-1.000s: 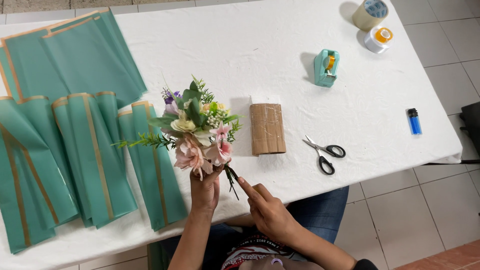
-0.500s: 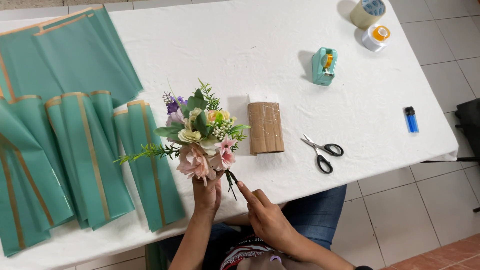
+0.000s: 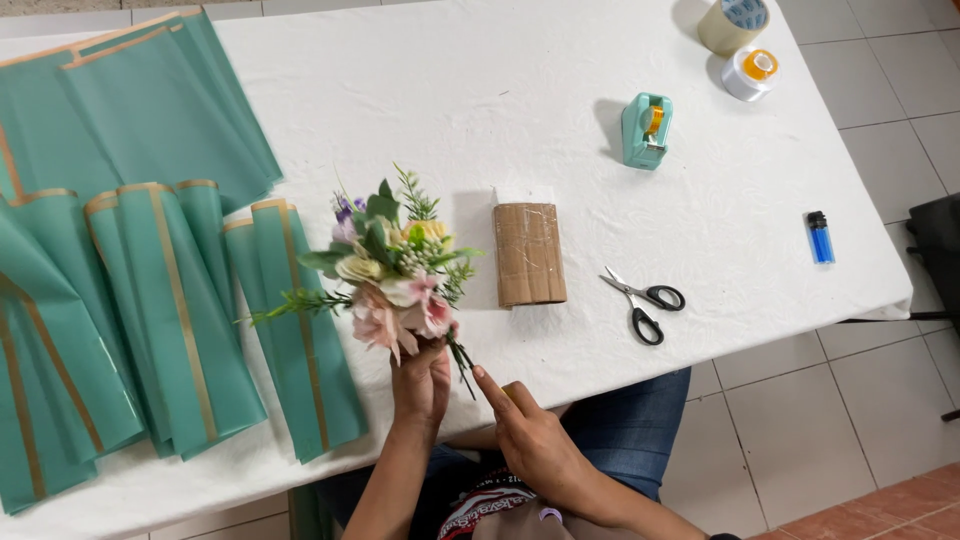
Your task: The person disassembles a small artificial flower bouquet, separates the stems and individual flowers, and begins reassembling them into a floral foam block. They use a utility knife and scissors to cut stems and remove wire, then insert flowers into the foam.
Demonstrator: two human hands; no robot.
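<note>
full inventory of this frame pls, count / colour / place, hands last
bouquet: 1, pink, cream, yellow and purple flowers with green sprigs, held up over the table's near edge
wrapping sheets: several, exact count unclear, teal with gold edging, folded and overlapping on the table's left part
cardboard piece: 1, brown, table centre, right of the bouquet
scissors: 1, black handles, right of the cardboard piece
tape dispenser: 1, teal, upper centre-right
tape rolls: 2, one tan, one white with orange core, far right corner
lighter: 1, blue, near right edge
table: 1, white cover
left hand: grips the bouquet stems
right hand: forefinger pointing at the stems
</note>
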